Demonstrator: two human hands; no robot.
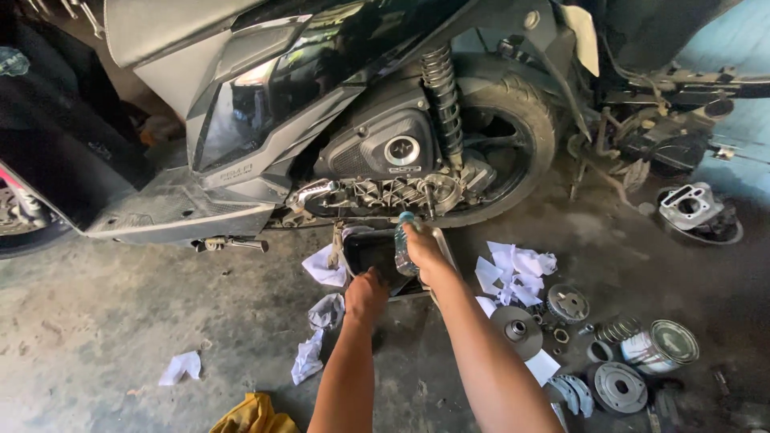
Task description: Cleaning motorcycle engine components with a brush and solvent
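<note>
Daylight comes in from my upper right, where the pale blue floor patch (742,48) washes out. Under the black scooter's glossy side panel (273,88), which catches a soft glare, it is dim. The grey concrete floor (104,321) looks evenly lit, shadows weak. Edges bend outward slightly; focus is fair throughout.
</note>
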